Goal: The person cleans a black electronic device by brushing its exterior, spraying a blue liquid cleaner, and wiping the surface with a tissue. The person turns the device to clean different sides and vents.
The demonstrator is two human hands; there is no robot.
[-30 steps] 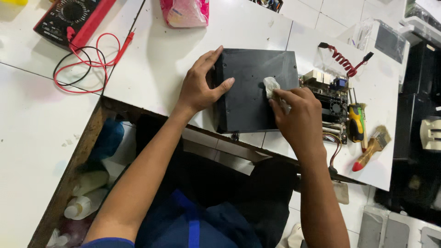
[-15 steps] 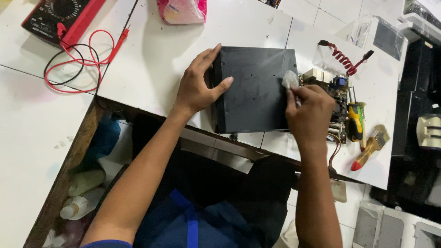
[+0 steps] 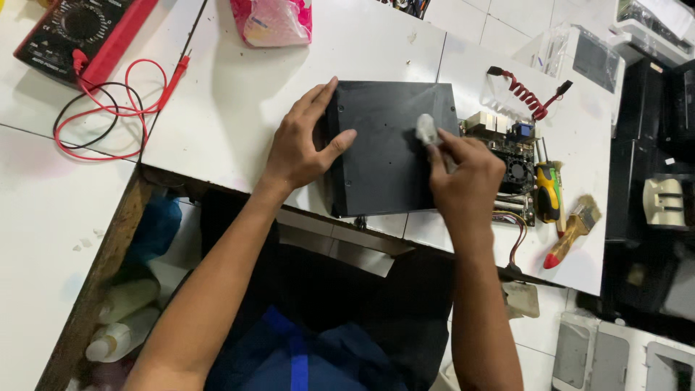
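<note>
Two hands work a black metal case [image 3: 387, 145] lying flat at the near edge of the white tiled bench [image 3: 217, 108]. The left hand [image 3: 300, 145] lies open, pressing its left edge; the right hand [image 3: 463, 181] pinches a small white wipe [image 3: 426, 129] against its right side. Wiping seems underway; the next stroke needs steady bracing. The circuit board [image 3: 510, 163] is partly hidden behind the right hand.

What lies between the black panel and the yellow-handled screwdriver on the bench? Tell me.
In the head view, a bare circuit board with a small fan lies between the black panel and the screwdriver; the right hand covers part of its near edge.
</note>
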